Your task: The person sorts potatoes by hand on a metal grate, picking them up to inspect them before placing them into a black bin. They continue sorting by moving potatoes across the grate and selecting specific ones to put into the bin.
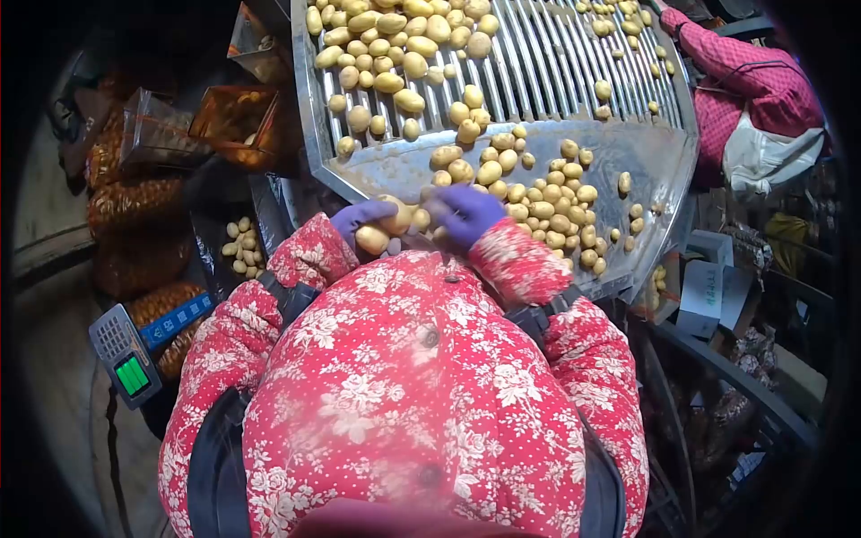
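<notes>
My left hand [363, 216], in a purple glove, curls around potatoes at the tray's near edge. One potato [394, 215] lies against its fingers, and a second potato [371, 238] sits just below. Close beside it, my right hand [473, 215], gloved in purple too, reaches down over potatoes at the same edge; its fingers are smeared by motion. A heap of potatoes [552, 208] spreads to its right on the metal tray [650, 175].
Beyond the tray, slatted metal bars [529, 63] carry more potatoes. A person in a pink checked sleeve [762, 67] stands at the far right. To the left are a scale [126, 357], an orange-lined crate [235, 125] and filled net sacks [134, 204]. A white box [702, 291] stands at right.
</notes>
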Demonstrator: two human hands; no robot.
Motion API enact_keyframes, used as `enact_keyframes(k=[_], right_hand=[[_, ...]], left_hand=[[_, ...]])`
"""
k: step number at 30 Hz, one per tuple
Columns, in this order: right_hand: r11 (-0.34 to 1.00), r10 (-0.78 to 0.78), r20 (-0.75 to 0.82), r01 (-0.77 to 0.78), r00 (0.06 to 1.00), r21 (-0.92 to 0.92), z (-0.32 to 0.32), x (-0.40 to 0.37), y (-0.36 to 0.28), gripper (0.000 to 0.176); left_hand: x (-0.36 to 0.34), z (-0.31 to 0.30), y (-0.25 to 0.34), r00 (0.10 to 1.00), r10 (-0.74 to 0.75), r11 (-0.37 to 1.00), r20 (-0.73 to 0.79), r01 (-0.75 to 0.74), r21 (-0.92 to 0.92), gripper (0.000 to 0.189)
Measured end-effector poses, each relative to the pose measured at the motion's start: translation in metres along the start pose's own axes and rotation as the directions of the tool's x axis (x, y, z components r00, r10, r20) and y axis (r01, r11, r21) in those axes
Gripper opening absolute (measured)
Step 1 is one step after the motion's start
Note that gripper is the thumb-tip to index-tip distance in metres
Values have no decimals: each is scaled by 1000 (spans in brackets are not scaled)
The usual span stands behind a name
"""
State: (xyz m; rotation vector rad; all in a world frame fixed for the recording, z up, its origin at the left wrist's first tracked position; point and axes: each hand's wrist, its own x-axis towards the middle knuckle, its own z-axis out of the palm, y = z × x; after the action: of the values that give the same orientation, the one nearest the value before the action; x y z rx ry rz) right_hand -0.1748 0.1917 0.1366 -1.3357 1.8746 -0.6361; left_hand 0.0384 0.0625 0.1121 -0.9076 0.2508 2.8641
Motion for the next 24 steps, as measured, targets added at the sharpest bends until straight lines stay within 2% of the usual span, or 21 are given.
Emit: enact_keyframes(k=[2,3,4,5,7,8,9,10,11,12,13,14,15,16,17,19,21,22,23,24], right_hand=[[991,-120,-274,100,954,-86,-33,22,54,43],[924,-227,-102,181,969,-336,-41,35,85,51],[857,-86,50,99,995,-506,-34,48,112,44],[865,-10,22,20,1000,-501,-32,44,107,41],[858,134,-32,-132,990,-497,-40,44,90,36],[874,182,-114,-214,977,-436,-38,43,93,35],[812,148,-257,-266,955,-520,-36,40,93,37],[802,115,-327,-281,938,-527,-36,32,93,36],[792,80,-390,-296,917,-534,-36,20,92,36],[839,-59,-361,-150,931,-523,-34,11,89,19],[883,-296,-421,77,857,-464,-20,3,82,18],[876,-252,-189,141,949,-462,-6,-3,77,20],[857,-21,137,89,990,-508,-10,-14,26,33],[814,143,200,-1,969,-581,7,-16,16,33],[768,238,155,-88,959,-634,40,-15,46,34],[801,284,163,-140,945,-581,44,-14,38,35],[895,268,84,-216,960,-389,23,-26,21,40],[926,268,41,-246,963,-287,12,-31,16,42],[928,361,12,-358,933,-101,17,-29,30,46],[928,373,22,-373,928,-14,10,-30,17,46]], left_hand=[[-3,-7,2,988,64,982,144,-37,-186,56],[-2,-9,8,972,103,961,211,-43,-272,58],[5,-25,9,950,107,933,293,5,-359,63],[5,-28,15,978,123,939,170,-59,-338,64],[6,-24,20,976,213,924,44,-187,-333,64],[4,-22,21,972,236,918,12,-219,-330,64],[0,-17,22,966,256,911,-23,-249,-330,64],[-2,-15,24,959,279,902,-54,-281,-327,65],[0,-22,25,958,287,891,-16,-273,-362,65],[2,-33,25,955,295,879,20,-263,-397,65],[2,-42,25,952,300,869,58,-248,-429,66],[3,-49,24,945,320,867,60,-267,-421,66],[4,-47,23,946,317,871,66,-264,-414,66],[5,-44,24,945,318,876,74,-263,-404,65],[5,-42,24,944,320,879,79,-265,-397,65],[1,-29,23,964,267,860,-9,-242,-449,66],[2,-8,16,971,230,842,-72,-235,-486,67],[4,-16,15,971,232,864,51,-182,-470,69],[7,-23,12,971,212,878,107,-141,-458,71],[6,-21,10,970,193,898,151,-112,-425,75]])
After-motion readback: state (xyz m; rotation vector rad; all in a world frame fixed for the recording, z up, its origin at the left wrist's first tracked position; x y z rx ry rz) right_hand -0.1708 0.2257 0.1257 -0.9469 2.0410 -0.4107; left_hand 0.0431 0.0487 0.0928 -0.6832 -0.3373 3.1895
